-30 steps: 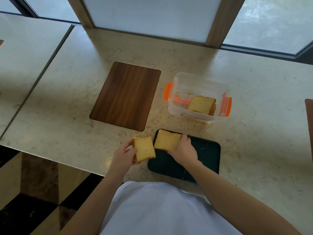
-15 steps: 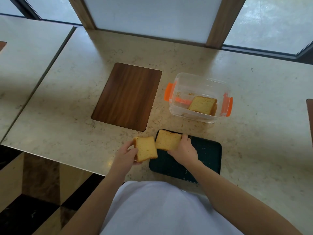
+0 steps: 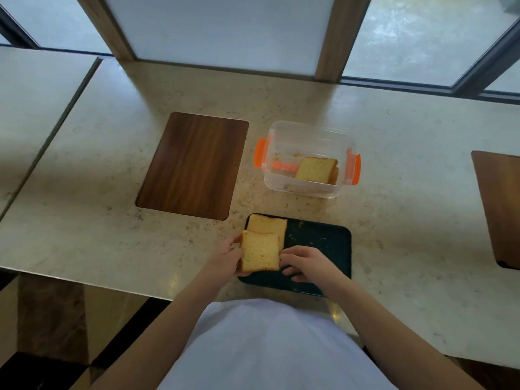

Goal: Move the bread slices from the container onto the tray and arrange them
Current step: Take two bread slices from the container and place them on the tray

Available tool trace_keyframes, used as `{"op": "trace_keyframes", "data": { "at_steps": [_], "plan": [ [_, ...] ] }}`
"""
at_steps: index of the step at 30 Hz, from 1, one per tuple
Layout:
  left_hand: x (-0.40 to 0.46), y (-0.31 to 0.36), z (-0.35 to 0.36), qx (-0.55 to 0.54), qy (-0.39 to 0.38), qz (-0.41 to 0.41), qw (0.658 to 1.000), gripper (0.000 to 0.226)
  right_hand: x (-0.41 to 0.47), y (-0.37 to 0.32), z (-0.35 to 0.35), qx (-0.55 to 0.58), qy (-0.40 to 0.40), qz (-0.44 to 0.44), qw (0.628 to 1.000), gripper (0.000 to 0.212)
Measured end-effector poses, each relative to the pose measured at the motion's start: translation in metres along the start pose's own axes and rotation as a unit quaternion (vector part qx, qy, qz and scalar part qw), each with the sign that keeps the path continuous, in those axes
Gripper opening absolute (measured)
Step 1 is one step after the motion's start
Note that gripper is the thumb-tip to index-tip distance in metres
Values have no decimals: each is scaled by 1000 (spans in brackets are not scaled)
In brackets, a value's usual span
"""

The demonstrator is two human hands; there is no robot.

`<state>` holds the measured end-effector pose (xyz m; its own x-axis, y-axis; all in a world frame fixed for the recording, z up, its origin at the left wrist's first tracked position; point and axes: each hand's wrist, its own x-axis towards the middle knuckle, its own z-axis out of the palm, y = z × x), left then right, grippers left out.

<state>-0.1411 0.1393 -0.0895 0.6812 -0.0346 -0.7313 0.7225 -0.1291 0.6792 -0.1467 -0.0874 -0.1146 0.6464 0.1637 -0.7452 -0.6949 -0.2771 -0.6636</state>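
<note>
A dark tray [image 3: 318, 243] lies near the table's front edge. One bread slice [image 3: 267, 225] rests flat on its far left corner. A second bread slice [image 3: 260, 253] overlaps it from the near side, with my left hand [image 3: 225, 258] gripping its left edge. My right hand [image 3: 308, 263] rests on the tray with fingertips touching that slice's right edge and fingers spread. Behind the tray stands a clear container [image 3: 308, 160] with orange clips, holding more bread slices [image 3: 316, 170] at its right side.
A brown wooden inlay panel [image 3: 194, 164] is set in the marble table left of the container. Another brown panel [image 3: 501, 204] sits at the right edge. Crumbs are scattered over the tray. The table's front edge runs just left of my left hand.
My left hand carried its slice rightward onto the tray, overlapping the first slice. My right hand let go of the first slice and drew back to the second slice's right edge.
</note>
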Motion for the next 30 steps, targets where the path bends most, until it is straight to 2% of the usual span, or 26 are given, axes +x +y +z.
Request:
{"op": "trace_keyframes", "data": {
  "at_steps": [7,11,16,20,24,30],
  "plan": [
    [2,-14,13,33,-42,-6,999,36,-13,21,2,6,51,33,998,35],
    [2,-25,17,44,-50,-18,998,38,-16,29,3,42,32,45,998,39],
    [7,-33,17,179,-14,3,984,40,-15,38,7,80,34,62,994,40],
    [10,-32,18,251,13,56,966,41,-11,37,13,58,33,49,997,43],
    [10,-32,19,234,9,76,969,64,-7,29,15,38,31,22,999,46],
    [11,-32,16,225,21,79,971,57,0,21,20,17,51,19,998,49]
  ]
}}
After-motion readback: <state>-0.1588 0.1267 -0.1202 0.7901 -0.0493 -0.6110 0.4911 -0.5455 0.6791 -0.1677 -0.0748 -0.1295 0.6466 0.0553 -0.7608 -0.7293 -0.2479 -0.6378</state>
